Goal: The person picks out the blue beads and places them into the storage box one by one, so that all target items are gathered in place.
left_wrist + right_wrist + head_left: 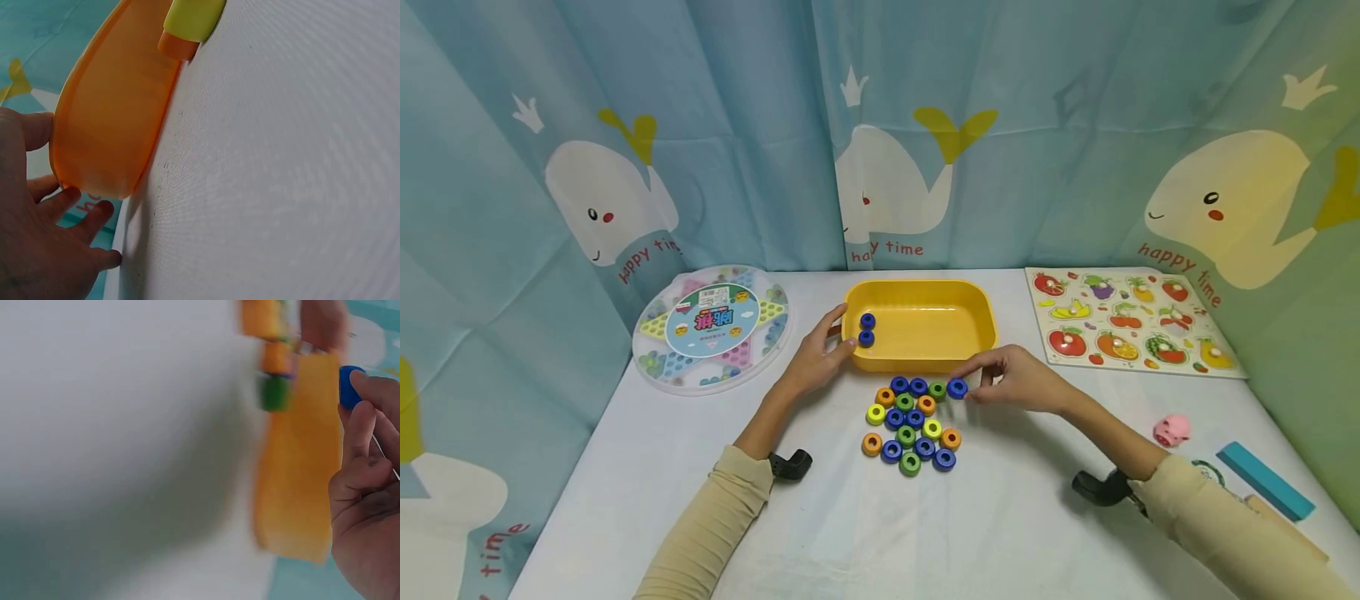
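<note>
A yellow plastic tray (928,333) stands at the back of the white table, two blue ring beads (867,338) lying inside at its left end. My left hand (816,358) holds the tray's left end, thumb at the rim and fingers against the outer wall (94,150). Between thumb and fingertips, my right hand (1026,379) pinches a blue ring bead (347,389), raised just in front of the tray's front right part. Blue, green, orange and yellow ring beads (910,464) lie grouped on the table in front of the tray.
Left of the tray lies a round board-game case (655,354). A fruit puzzle board (1135,321) lies at the back right. Nearer on the right are a pink pig toy (1172,430) and a teal bar (1266,481). A whale-print curtain (760,167) hangs behind the table.
</note>
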Demonstrator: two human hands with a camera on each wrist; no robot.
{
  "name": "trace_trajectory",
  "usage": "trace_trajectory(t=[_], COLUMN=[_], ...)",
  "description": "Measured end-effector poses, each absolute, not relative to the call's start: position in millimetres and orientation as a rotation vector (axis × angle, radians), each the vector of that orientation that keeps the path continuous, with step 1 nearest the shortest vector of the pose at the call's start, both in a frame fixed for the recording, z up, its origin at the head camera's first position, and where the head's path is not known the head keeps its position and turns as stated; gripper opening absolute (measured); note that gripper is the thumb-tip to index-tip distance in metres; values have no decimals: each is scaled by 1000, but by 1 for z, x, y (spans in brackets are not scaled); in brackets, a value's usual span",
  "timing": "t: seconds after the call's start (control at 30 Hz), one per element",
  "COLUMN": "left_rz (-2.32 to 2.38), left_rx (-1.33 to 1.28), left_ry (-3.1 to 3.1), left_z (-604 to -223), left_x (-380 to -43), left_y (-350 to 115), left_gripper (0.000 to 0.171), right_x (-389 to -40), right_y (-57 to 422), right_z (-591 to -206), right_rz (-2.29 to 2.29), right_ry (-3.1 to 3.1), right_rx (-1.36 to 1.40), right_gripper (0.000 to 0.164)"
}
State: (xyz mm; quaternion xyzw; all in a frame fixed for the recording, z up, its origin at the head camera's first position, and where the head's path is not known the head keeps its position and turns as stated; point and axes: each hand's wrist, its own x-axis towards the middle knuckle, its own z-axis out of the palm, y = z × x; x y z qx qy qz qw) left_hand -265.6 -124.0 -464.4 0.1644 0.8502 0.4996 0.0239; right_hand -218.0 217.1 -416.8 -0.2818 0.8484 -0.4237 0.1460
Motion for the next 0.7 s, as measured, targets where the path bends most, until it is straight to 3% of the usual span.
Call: trace_trajectory(t=[0.3, 0.7], left_rz=[1533, 1536], left_rx=[475, 489], left_ry=[2637, 2649], left_z=[-463, -464], left_x=[-264, -265], left_y=[-124, -122], left_gripper=[66, 63], right_x=[-269, -335], right_y=[191, 130], right_z=[-373, -412], right_rz=[-1295, -1297], right_ry=[2539, 2447], right_rx=[-747, -530], right_gripper=[29, 33])
